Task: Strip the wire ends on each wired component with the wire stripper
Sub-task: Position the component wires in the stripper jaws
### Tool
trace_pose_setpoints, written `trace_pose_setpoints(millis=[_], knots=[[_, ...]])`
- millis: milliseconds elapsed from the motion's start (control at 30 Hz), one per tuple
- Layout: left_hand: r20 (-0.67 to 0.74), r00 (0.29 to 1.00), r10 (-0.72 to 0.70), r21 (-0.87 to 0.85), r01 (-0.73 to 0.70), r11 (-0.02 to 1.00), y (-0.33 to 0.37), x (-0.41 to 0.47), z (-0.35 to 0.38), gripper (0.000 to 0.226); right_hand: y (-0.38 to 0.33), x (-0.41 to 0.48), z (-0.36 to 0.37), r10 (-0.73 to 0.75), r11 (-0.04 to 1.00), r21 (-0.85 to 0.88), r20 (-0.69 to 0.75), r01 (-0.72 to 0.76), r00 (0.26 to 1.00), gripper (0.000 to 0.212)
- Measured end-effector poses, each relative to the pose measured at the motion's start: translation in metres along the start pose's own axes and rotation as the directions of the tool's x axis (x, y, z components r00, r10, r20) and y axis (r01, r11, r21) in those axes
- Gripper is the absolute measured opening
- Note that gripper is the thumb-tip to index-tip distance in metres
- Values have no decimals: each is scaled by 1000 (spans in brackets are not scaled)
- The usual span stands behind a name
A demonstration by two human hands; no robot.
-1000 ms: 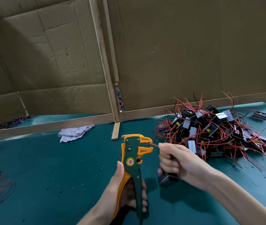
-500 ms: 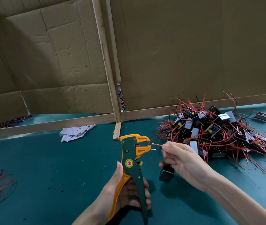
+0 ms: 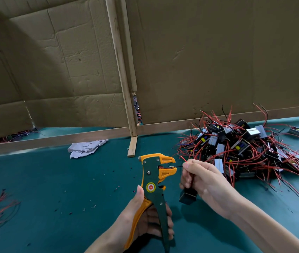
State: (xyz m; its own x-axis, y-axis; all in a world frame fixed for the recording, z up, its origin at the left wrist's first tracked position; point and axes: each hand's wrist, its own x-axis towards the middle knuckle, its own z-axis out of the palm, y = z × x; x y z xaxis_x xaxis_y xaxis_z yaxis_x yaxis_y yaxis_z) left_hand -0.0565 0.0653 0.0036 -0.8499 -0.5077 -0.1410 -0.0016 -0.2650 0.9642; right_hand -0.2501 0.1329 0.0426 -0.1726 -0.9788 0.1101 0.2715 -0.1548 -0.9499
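1. The green table point(image 3: 54, 189) holds a big pile of wired parts point(image 3: 245, 148) on the right.
2. The left hand point(image 3: 145, 221) grips the wire stripper point(image 3: 155, 178). The right hand point(image 3: 205, 181) pinches the wires of one black part point(image 3: 188, 197) hanging under it.
3. A thin dark wire point(image 3: 179, 166) points into the stripper's mouth. Best to push it in straight, then squeeze slowly.
4. The round red sticker point(image 3: 151, 187) has writing too small to read.
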Motion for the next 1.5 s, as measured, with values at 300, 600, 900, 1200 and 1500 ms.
trace_pose_setpoints(millis=[300,600,900,1200,1500], knots=[[-1,998,-59,-40,59,997,9,-4,10,104,-2,-1,5,39,990,135,49,-46,998,27],[-93,990,-110,-83,102,991,23,-9,26,119,-6,-4,5,47,993,103,88,-56,995,27],[-225,973,49,-28,-57,998,-9,-3,10,90,-3,-3,3,58,993,98,110,-69,992,25],[-351,904,244,-34,-273,961,-9,7,3,85,-2,15,-15,-222,819,-553,-62,152,973,30],[-694,584,422,163,-443,882,-12,9,-5,86,3,102,57,-109,961,-240,126,137,986,21]])
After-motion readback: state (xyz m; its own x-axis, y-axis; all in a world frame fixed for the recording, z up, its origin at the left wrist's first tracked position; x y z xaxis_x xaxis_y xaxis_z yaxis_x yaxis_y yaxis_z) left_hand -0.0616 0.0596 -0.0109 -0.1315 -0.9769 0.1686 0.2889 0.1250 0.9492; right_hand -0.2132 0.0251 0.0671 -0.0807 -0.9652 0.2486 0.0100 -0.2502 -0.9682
